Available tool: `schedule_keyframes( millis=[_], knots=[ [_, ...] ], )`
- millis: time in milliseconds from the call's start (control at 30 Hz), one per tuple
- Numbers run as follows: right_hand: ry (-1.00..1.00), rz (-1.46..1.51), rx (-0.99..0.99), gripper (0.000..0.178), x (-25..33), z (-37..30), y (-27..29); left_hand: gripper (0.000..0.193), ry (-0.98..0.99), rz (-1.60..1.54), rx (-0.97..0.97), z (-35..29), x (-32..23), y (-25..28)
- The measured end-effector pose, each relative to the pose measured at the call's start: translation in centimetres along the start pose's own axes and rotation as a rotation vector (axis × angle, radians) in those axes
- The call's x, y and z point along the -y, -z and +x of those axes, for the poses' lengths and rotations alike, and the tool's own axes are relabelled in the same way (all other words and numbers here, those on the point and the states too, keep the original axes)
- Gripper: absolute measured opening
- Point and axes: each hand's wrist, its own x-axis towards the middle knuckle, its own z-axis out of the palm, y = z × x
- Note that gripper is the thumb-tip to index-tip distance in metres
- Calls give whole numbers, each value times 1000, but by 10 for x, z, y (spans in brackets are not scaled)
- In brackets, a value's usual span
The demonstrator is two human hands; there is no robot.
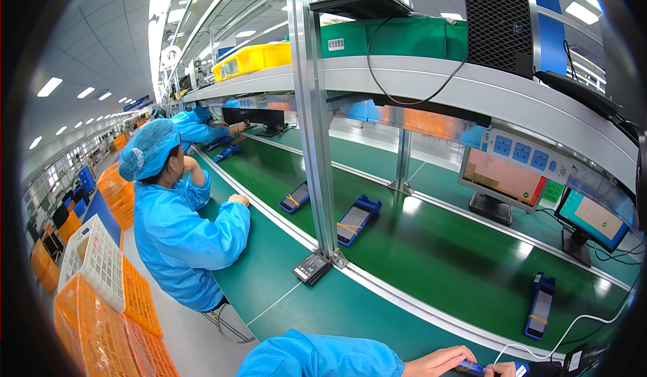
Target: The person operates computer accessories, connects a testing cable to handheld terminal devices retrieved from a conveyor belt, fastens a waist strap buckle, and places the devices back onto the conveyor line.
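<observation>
At the lower edge, my left hand [441,360] has its fingers closed on the end of a blue handheld device [474,367], most of which the frame cuts off. Only some fingers of my right hand [502,369] show, bent against the same device beside a white cable [515,348]. A black block with a white label [575,361] lies to the right of that hand. On the green belt beyond, another blue handheld terminal [540,306] carries a yellow band around it.
More banded blue terminals [358,220] lie along the belt [431,249]. A metal post [311,121] rises near black battery packs [312,268]. Monitors [504,176] stand on the far side beneath a shelf [431,73]. A co-worker in blue [182,235] sits at left, near orange crates [94,330].
</observation>
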Motion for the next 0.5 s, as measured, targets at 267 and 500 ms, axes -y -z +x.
schedule_keyframes(
  millis=[267,500],
  knots=[
    [13,-5,-7,6,-2,0,-1,26,28,-81,9,0,-1,-1],
    [8,-2,0,7,-3,-1,0,25,13,-54,5,0,0,-1]
  ],
)
